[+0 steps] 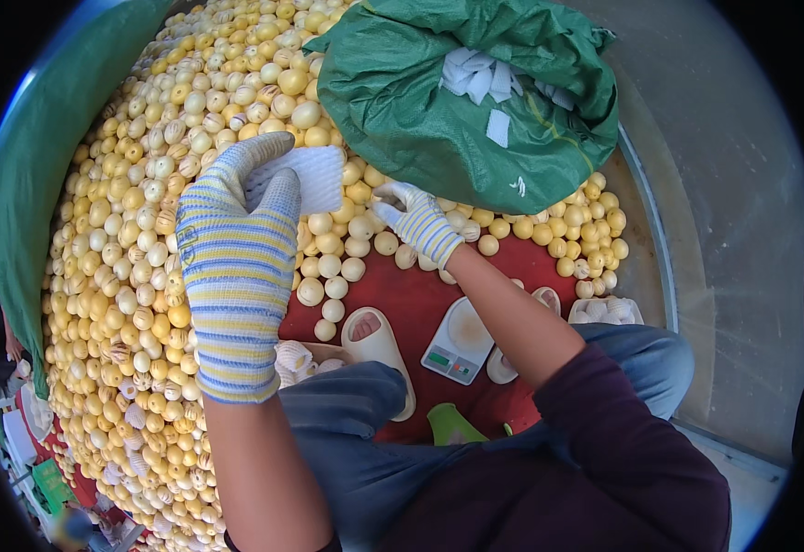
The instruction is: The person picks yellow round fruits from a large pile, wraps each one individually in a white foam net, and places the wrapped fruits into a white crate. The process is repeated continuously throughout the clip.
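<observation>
My left hand (243, 262), in a striped knit glove, grips a white foam net sleeve (312, 181) between thumb and fingers above a large heap of round yellow fruit (146, 228), some of it purple-streaked. My right hand (419, 219), gloved alike, reaches to the heap's near edge below the green woven sack (402, 131). Its thumb and fingers are curved around a gap beside the pale fruit; whether they touch one cannot be told. More white foam sleeves (478, 74) lie in the sack's mouth.
A digital kitchen scale (458, 341) stands on the red cloth (402, 297) between my feet. Foam-wrapped fruit sits in containers at left (298, 362) and right (605, 312). A green object (453, 424) lies nearby. Green sheeting (50, 172) borders the heap; people are at far left.
</observation>
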### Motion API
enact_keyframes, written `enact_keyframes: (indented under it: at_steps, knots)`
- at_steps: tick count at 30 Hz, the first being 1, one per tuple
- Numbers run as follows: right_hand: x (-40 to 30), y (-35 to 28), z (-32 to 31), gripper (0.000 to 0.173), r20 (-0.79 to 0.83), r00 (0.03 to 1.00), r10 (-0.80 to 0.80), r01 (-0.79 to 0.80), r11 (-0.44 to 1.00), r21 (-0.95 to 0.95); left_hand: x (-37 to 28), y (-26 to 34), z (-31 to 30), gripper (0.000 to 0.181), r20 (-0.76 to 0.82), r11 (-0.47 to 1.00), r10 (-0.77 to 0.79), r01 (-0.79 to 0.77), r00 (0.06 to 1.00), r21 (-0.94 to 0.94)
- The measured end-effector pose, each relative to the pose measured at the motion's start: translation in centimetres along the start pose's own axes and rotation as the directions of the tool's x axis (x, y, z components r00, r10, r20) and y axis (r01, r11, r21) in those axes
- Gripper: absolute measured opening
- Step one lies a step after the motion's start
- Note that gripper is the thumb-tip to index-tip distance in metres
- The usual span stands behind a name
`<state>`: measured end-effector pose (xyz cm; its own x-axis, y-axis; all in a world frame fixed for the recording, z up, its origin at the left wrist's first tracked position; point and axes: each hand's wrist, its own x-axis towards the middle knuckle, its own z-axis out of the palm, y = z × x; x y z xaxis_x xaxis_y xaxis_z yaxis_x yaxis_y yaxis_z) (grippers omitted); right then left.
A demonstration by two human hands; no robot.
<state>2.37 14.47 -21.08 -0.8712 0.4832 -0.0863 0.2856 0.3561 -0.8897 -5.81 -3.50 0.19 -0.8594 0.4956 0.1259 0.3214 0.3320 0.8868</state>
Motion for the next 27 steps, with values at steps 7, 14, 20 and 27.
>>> enact_keyframes:
  at_steps: [7, 14, 20, 27]
  knots:
    - [1.3, 12.7, 7.3, 0.06, 0.161, 0.882, 0.444, -0.209, 0.672, -0.711, -0.1, 2.6, -0.4, 0.029, 0.01, 0.992, -0.124, 0.125, 0.992, -0.019]
    - [2.0, 11.4, 6.4, 0.058, 0.171, 0.875, 0.453, -0.283, 0.765, -0.579, 0.1, 3.0, -0.3, 0.03, 0.035, 0.984, -0.159, 0.161, 0.987, -0.072]
    - [-2.3, 2.1, -1.1, 0.07, 0.233, 0.97, 0.071, -0.225, 0.63, 0.743, -0.4, 1.9, -0.7, 0.031, 0.016, 0.996, -0.08, 0.081, 0.997, -0.037]
    - [-8.1, -10.3, -9.0, 0.071, -0.062, 0.98, -0.189, 0.174, 0.663, 0.728, -1.7, 2.4, 2.1, 0.049, 0.41, 0.964, -0.026, 0.132, 0.912, -0.233]
